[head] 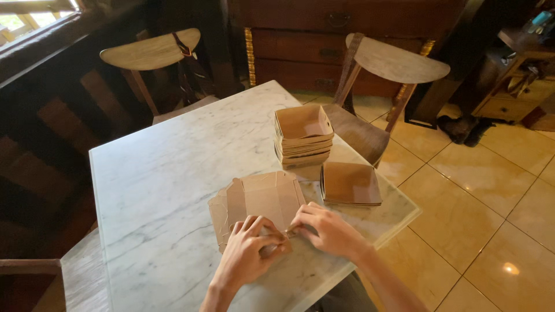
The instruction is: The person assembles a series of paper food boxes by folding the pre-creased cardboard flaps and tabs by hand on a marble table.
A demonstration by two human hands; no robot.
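Marble table [162, 190] carries all the work; two wooden chairs stand at its far side. Stack of folded brown cardboard trays [303, 136] sits toward the far right corner, open sides up. One more folded tray [350, 184] lies alone just beside the right edge, near the stack but apart from it. Flat cardboard blank [257, 202], creased but unfolded, lies near the near edge, directly before the person.

Left hand [250, 251] and right hand [329, 231] meet at the blank's near margin. Fingers [263, 228] of both hands are curled and pinched on that near flap, thumbs close together; the exact hold under the fingertips cannot be made out.

Judgement: the step in hand is the first fold of a fresh blank, begun at its near flap. The next move calls for raising that flap along its crease while the rest of the sheet is held flat against the table.
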